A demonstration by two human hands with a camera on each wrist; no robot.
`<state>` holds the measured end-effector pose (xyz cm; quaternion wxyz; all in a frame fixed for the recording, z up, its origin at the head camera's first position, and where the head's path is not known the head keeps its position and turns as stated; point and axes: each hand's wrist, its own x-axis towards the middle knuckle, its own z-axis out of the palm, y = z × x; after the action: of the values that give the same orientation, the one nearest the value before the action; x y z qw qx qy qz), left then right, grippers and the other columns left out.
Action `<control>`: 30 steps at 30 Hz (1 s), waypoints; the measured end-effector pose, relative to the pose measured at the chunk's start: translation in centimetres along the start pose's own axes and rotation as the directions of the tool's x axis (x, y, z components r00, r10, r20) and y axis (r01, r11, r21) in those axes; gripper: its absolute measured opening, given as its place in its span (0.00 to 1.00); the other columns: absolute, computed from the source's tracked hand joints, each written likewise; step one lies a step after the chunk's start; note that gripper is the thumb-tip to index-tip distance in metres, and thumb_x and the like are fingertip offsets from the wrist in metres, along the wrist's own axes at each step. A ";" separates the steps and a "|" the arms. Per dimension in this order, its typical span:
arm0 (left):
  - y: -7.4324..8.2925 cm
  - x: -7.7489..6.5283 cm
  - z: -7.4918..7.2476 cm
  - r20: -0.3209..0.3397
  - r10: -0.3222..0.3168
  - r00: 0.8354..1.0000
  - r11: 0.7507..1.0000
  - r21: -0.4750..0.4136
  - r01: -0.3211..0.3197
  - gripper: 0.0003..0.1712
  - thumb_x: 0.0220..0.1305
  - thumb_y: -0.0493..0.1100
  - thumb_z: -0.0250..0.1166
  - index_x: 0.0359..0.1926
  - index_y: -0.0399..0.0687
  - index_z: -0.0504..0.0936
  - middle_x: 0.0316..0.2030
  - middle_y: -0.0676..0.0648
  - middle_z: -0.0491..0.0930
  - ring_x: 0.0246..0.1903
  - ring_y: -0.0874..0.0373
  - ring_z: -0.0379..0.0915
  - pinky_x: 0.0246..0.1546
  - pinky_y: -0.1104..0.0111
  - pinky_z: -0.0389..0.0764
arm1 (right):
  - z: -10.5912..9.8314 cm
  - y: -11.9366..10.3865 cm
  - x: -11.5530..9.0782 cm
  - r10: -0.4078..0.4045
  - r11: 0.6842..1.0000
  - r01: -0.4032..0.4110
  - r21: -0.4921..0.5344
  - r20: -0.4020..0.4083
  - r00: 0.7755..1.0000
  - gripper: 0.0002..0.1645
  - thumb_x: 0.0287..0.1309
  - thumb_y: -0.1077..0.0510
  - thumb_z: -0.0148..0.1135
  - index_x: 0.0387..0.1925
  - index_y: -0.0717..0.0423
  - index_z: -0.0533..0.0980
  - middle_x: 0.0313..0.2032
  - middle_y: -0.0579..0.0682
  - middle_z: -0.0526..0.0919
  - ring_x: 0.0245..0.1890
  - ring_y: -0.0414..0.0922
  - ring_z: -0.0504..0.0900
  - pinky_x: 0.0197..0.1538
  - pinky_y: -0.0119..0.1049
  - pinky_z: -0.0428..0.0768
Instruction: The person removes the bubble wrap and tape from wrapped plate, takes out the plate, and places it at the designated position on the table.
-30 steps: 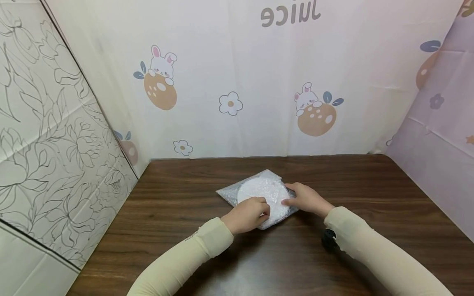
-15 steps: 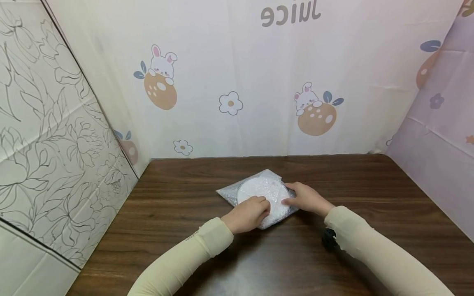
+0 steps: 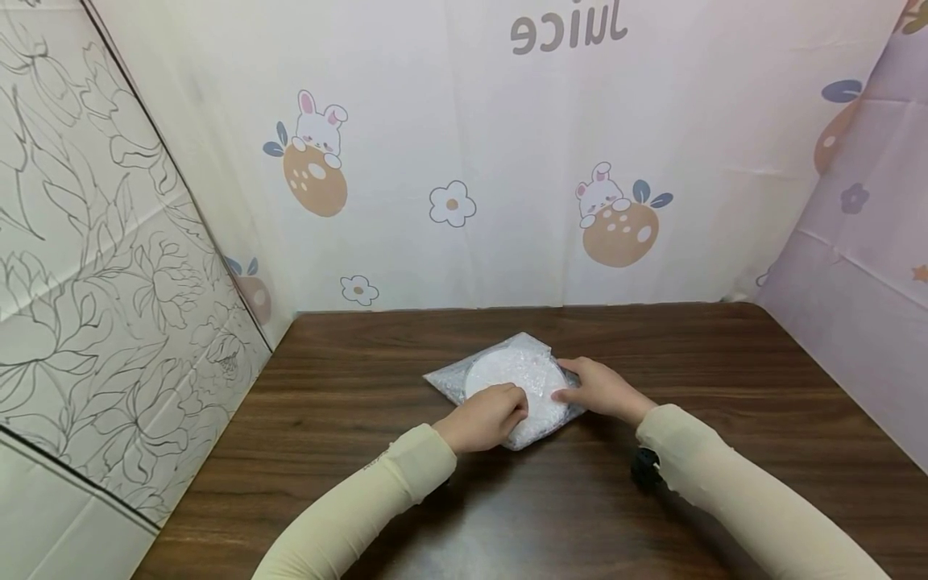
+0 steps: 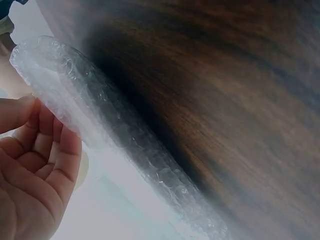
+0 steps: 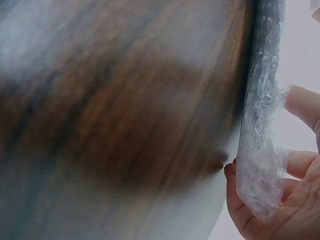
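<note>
A flat, round white plate-like thing [image 3: 516, 366] lies on the table inside a clear bubble-wrap bag [image 3: 451, 377]. My left hand [image 3: 484, 417] is over its near left part, fingers curled. In the left wrist view the thumb and fingertips of that hand [image 4: 37, 180] pinch together right at the bubble wrap [image 4: 120, 125]. My right hand [image 3: 605, 392] grips the package's right edge, thumb on top. The right wrist view shows that hand's fingers [image 5: 242, 212] wrapped round the bubble-wrap edge [image 5: 262, 125].
The package lies on a dark wood-grain table [image 3: 348, 387]. A printed curtain [image 3: 522, 242] hangs behind the far edge, with a flower-patterned panel [image 3: 145, 266] at the left. A black object [image 3: 644, 467] shows under the right sleeve.
My left hand's fingers have turned slightly over the package, with the fingertips now more hidden behind the knuckles. The package and my right hand have stayed in place.
</note>
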<state>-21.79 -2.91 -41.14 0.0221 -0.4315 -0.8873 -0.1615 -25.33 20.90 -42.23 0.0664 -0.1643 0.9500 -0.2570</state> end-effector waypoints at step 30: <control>-0.4 0.6 -0.2 -0.023 -0.095 0.995 0.984 -0.156 0.091 0.07 0.73 0.39 0.55 0.37 0.44 0.78 0.31 0.52 0.78 0.29 0.67 0.67 0.33 0.78 0.72 | 0.1 0.3 -0.3 -0.100 0.995 0.100 0.005 0.015 0.995 0.37 0.61 0.46 0.66 0.66 0.61 0.70 0.60 0.70 0.72 0.58 0.63 0.75 0.57 0.59 0.76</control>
<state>-22.49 -2.68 -40.97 -0.0055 -0.3876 -0.8908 -0.2372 -25.16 21.23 -42.43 0.0611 -0.2138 0.9395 -0.2605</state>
